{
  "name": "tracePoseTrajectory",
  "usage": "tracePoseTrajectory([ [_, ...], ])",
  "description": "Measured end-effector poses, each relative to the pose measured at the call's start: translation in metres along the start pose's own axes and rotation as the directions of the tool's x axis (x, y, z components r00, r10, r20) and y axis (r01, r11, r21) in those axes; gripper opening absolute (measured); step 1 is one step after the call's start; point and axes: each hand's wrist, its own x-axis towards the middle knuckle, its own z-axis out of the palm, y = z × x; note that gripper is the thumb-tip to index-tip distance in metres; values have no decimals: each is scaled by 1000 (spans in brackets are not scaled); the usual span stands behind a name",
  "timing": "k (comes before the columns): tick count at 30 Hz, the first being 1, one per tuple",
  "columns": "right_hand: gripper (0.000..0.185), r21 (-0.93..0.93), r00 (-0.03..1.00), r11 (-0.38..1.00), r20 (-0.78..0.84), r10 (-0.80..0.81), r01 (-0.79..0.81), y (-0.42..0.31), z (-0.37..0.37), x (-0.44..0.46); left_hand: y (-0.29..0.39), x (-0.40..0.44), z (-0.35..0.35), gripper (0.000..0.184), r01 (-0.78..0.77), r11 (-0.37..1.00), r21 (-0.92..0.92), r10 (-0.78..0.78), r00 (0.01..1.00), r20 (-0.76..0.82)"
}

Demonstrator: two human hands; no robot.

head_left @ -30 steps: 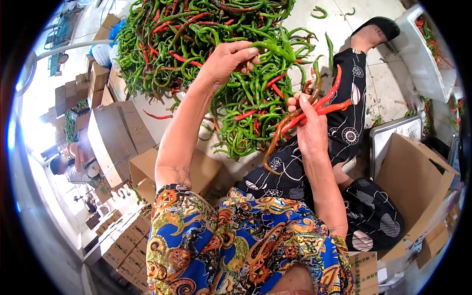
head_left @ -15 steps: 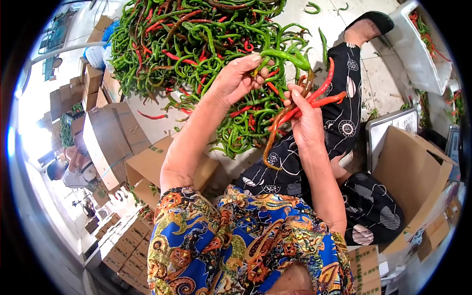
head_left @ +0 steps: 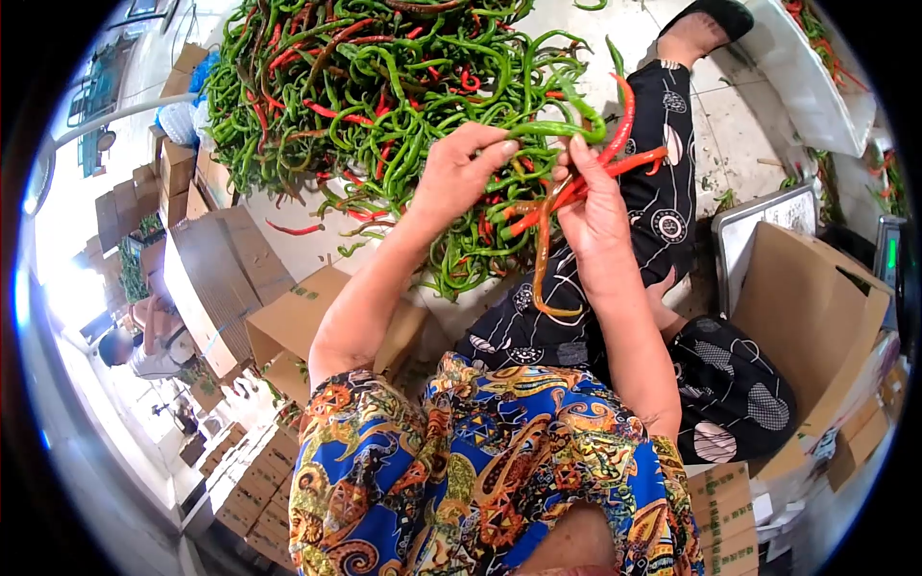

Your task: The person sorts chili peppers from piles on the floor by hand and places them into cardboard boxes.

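One green pepper [head_left: 547,128] spans the gap between both hands. Left hand [head_left: 459,173]: grip closed to a pinch, thumb and fingertips on one end of it. Right hand [head_left: 594,206]: grip closed around a bunch of red and brown peppers [head_left: 550,213], thumb over them, ends sticking out both sides. The green one's far end curls by the right thumb; can't tell if it's gripped there.

Big pepper pile [head_left: 384,86], mostly green with some red, sits on the tiled floor [head_left: 725,130] just beyond both hands. Single red pepper [head_left: 293,229] lies apart, left of it. Patterned trouser leg [head_left: 669,144] stretches along the right side.

Far right: white crate [head_left: 812,82] with peppers inside, open cardboard box [head_left: 802,312] by a metal platform [head_left: 768,216]. Left: stacked cartons [head_left: 254,490], another person [head_left: 158,336] in back.
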Motion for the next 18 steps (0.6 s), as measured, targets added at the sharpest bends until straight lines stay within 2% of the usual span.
tracePoseTrajectory([
  [1,16,-50,999,999,29,16,-15,0,0,-4,10,3,-10,23,263,927,-267,-231,962,147],
  [2,20,-101,998,995,58,32,-26,-1,-2,-7,20,7,-17,22,518,721,-461,-392,853,345],
  [3,22,-155,999,988,46,27,-20,4,-8,-3,27,8,-18,20,533,639,-555,-404,846,348],
  [5,19,-179,996,982,50,78,-68,8,-14,-3,37,19,-23,20,534,643,-548,-388,845,369],
  [6,17,-188,999,981,0,54,-53,9,-2,-10,45,31,-20,20,534,660,-529,-377,844,382],
  [7,15,-160,999,987,45,18,-11,18,-9,-7,56,48,-13,21,505,693,-514,-324,856,403],
  [8,16,-281,997,959,58,43,-25,23,-11,-4,71,68,-3,21,469,726,-503,-276,869,412],
  [9,17,-279,997,957,-35,74,-81,27,-10,-4,100,92,8,22,425,770,-476,-235,882,408],
  [10,18,-264,989,953,-44,145,-151,24,-8,-8,132,121,16,22,280,890,-361,-104,894,436],
  [11,19,-236,995,966,-28,98,-102,25,-4,-11,157,151,29,23,59,945,-321,86,905,417],
  [12,17,-203,985,968,54,162,-148,22,-10,-7,199,174,37,28,-42,964,-262,156,890,429],
  [13,16,-147,987,979,55,154,-145,18,-6,-9,219,195,57,39,-213,887,-410,356,880,314],
  [14,15,-87,986,985,51,157,-152,14,-3,-13,233,219,72,50,-104,777,-620,395,849,351],
  [16,15,-42,989,992,83,121,-118,6,-5,-13,250,226,83,50,-182,764,-619,402,885,236],
  [18,16,-56,969,995,228,92,-82,-7,-11,-18,227,210,69,45,-157,797,-583,336,918,212],
])
